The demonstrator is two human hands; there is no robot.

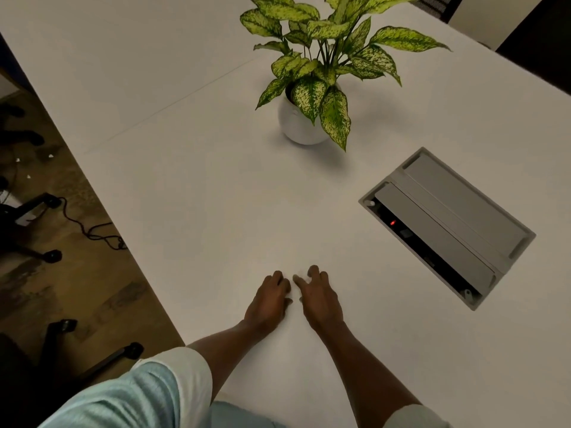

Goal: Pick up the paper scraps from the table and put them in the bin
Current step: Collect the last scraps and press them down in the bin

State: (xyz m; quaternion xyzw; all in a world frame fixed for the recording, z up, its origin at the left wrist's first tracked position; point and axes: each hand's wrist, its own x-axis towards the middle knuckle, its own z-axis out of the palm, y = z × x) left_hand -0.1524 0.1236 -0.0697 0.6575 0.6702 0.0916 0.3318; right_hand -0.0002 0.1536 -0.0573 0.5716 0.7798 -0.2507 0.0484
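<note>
My left hand point(270, 299) and my right hand point(319, 296) rest palm down, side by side, on the white table point(200, 196) near its front edge. Their thumbs almost touch. The right hand's fingers are spread; the left hand's fingers are loosely bent against the tabletop. I see nothing held in either hand. No paper scraps show on the table's visible surface, and no bin is in view. A few small white scraps point(51, 156) lie on the brown floor at the far left.
A potted plant in a white pot point(301, 125) stands mid-table beyond my hands. A grey cable box point(448, 223) with its lid open is set into the table at right. Office chair bases point(52, 256) and a black cable point(92, 233) are on the floor left of the table edge.
</note>
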